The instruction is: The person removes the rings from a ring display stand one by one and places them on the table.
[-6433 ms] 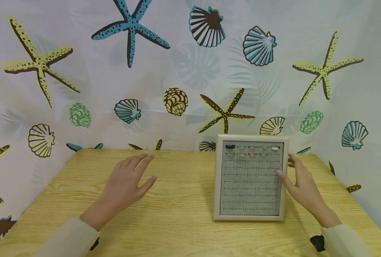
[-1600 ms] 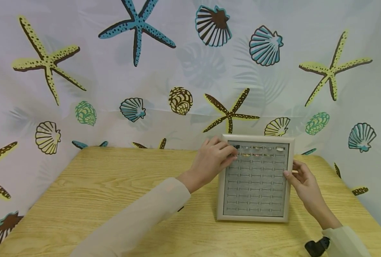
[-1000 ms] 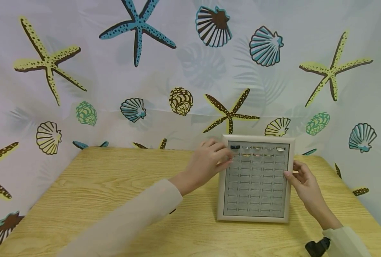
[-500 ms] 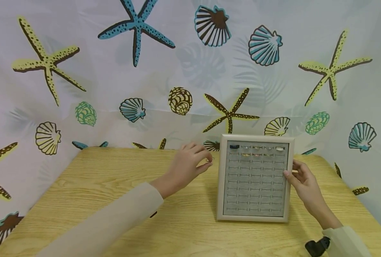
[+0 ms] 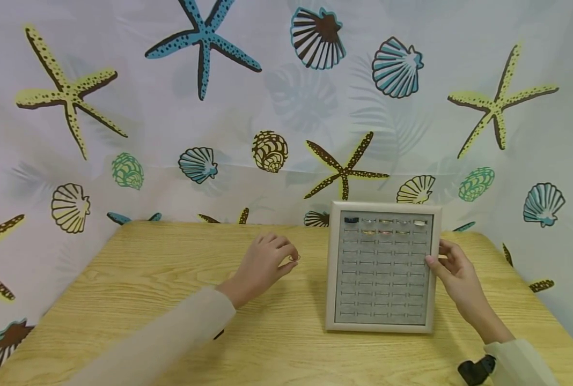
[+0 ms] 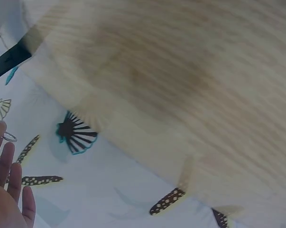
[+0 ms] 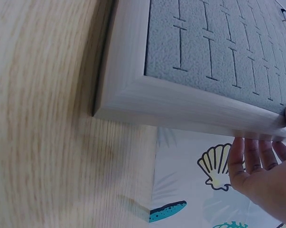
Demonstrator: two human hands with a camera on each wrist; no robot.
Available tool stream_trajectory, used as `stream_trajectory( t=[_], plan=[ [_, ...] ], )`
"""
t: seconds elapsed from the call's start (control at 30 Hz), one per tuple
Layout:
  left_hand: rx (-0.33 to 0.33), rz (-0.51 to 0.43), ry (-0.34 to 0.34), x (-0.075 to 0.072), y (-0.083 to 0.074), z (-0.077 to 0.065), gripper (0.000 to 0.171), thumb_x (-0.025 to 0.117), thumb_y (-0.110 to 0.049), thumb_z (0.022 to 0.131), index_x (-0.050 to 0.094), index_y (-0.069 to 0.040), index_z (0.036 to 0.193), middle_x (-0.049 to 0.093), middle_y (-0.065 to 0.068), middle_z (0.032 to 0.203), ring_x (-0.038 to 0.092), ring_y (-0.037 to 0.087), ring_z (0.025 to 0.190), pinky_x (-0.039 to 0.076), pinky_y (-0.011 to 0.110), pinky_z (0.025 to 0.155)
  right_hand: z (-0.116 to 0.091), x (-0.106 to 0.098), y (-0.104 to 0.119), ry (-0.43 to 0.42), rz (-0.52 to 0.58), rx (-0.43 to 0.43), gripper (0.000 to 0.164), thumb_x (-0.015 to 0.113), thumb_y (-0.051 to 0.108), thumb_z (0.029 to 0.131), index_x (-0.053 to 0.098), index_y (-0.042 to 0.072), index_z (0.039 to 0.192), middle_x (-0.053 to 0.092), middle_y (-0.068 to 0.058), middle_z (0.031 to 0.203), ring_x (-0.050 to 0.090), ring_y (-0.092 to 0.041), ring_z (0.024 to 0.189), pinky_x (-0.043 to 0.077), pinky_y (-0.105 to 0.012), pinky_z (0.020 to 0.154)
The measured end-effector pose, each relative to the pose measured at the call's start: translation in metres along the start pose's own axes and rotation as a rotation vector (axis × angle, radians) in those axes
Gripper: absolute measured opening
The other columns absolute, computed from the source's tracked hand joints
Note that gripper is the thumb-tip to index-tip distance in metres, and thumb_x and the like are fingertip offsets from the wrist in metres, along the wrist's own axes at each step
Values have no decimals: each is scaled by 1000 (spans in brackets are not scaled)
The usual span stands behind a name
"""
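My left hand point(image 5: 262, 262) hovers over the table, left of a ring display board point(image 5: 383, 284). Thumb and forefinger pinch a thin ring point(image 6: 9, 137); the left wrist view catches only its loop at the fingertips. The board stands propped up, a pale frame around grey slotted foam. Rings fill its top row, among them a wide dark ring point(image 5: 351, 220) at the left end and a white ring point(image 5: 419, 223) at the right. Three more sit in the second row, whose end slots are bare. My right hand point(image 5: 462, 281) grips the frame's right side, thumb in front, fingers behind.
The wooden table point(image 5: 137, 279) reaches back to a white curtain point(image 5: 238, 123) printed with starfish and shells. A black wrist camera point(image 5: 477, 370) hangs under the right sleeve.
My left hand came from the left to the board and took the ring from the second row's left slot. It has since drawn back left and lower. The right hand keeps its grip.
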State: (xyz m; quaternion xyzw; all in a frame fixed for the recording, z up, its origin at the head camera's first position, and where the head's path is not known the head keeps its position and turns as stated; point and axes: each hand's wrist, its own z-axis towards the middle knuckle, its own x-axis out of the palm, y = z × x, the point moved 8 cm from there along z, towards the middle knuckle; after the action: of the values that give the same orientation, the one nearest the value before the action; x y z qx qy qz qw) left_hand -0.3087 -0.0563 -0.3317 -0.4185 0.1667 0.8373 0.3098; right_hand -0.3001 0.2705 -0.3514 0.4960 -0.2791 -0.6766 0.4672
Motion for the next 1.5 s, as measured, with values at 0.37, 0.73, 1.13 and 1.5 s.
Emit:
stream_trajectory(
  t=[0.37,0.73,1.13,1.5],
  plan=[
    [-71,-2,66,31,19,-29,11,74,-23,76,64,-23,78,60,-6,83,49,15,77,40,32,68,1,1,-2,-5,5,0,47,46,22,96,32,1,135,44,14,113,51,5,95,46,-13,74],
    [-125,-8,159,49,29,-43,10,74,-26,75,64,-24,77,62,-5,85,50,15,77,40,33,68,1,0,0,-10,7,-6,47,46,22,95,33,0,135,44,14,112,51,5,95,46,-13,74],
    [-201,-117,235,61,38,-47,6,73,-25,76,67,-22,75,63,-3,86,50,18,78,43,45,76,1,-1,0,-12,-1,-12,48,46,21,95,32,-1,135,43,15,112,50,6,95,46,-13,75],
    [-251,-196,288,67,45,-48,4,71,-26,78,68,-24,76,62,-6,88,48,17,81,38,40,72,2,-1,1,-13,-3,-24,47,47,20,95,32,-1,135,44,15,111,50,6,95,46,-12,74]
  ],
)
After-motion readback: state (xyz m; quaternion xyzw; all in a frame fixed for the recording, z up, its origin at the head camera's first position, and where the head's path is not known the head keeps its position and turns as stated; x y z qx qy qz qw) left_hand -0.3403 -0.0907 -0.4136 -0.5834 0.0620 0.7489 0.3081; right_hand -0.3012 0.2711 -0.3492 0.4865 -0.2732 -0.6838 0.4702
